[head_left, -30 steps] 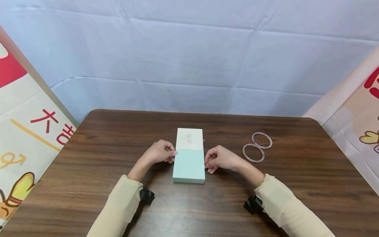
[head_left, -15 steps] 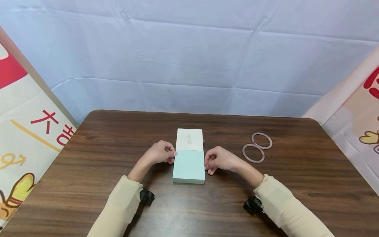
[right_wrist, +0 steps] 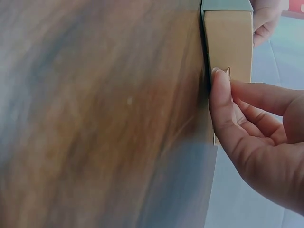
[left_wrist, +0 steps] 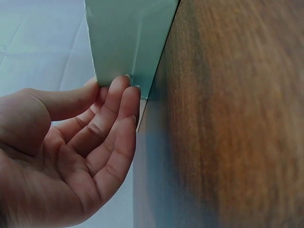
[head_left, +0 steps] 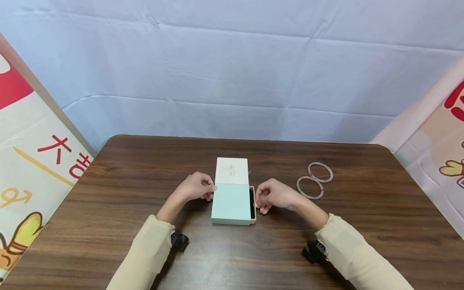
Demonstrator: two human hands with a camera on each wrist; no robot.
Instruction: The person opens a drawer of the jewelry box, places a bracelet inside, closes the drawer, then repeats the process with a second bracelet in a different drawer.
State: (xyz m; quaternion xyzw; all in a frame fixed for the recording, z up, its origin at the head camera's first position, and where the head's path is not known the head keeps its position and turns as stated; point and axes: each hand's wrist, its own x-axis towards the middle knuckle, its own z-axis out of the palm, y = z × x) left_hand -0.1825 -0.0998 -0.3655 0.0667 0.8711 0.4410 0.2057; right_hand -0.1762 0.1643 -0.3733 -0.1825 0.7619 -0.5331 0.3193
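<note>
A mint-green box (head_left: 230, 203) lies on the table, with a white panel (head_left: 225, 170) bearing small script at its far edge. From the box's right side a cream drawer (head_left: 253, 221) with a black inside sticks out a little. My left hand (head_left: 197, 186) holds the left side of the box; in the left wrist view the thumb is at the top edge and curved fingers (left_wrist: 121, 92) lie against the side wall. My right hand (head_left: 272, 196) pinches a small tab (right_wrist: 228, 72) on the drawer's front between thumb and forefinger; the fingertips mostly hide the tab.
Two pale purple rings (head_left: 311, 196), like bangles, lie overlapping to the right of my right hand. The dark wooden table (head_left: 145, 161) ends at a pale cloth backdrop (head_left: 224, 72). Printed banners (head_left: 54, 121) hang at both sides.
My right hand has moved slightly right, and the drawer has slid partway out of the box with it. The left hand and the box's outer part have stayed in place.
</note>
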